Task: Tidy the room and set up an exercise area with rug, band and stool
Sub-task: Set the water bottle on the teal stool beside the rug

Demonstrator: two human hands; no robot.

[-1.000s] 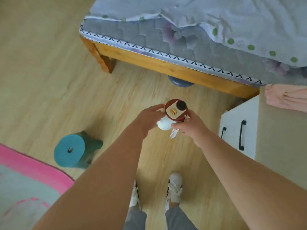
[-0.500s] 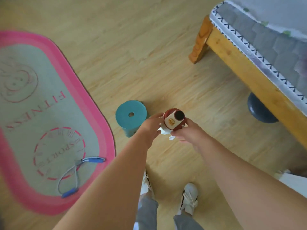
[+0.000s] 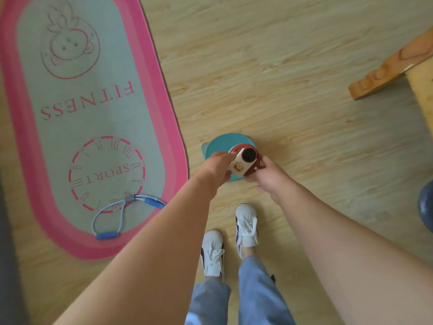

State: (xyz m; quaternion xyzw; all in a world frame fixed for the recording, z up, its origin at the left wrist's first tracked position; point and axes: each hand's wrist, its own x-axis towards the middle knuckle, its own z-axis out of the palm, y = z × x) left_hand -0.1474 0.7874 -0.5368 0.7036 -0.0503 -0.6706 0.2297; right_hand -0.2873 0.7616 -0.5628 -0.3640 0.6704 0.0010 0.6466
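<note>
Both hands hold a bottle with a red-brown lid (image 3: 244, 161) right over the teal round stool (image 3: 219, 146) on the wooden floor. My left hand (image 3: 216, 168) grips its left side and my right hand (image 3: 267, 175) grips its right side. I cannot tell whether the bottle touches the stool top. The pink-edged oval rug (image 3: 93, 118) with FITNESS and SPORT printed on it lies to the left. A grey exercise band with blue handles (image 3: 121, 214) rests on the rug's near end.
A wooden bed leg and frame (image 3: 393, 66) stand at the upper right. A dark blue ball (image 3: 426, 207) shows at the right edge. My feet in white shoes (image 3: 230, 240) stand just behind the stool. A dark object (image 3: 7, 254) runs along the lower left edge.
The view has swung left from the bed to the rug. My hands have carried the bottle over to the stool, where it now sits above the stool's top.
</note>
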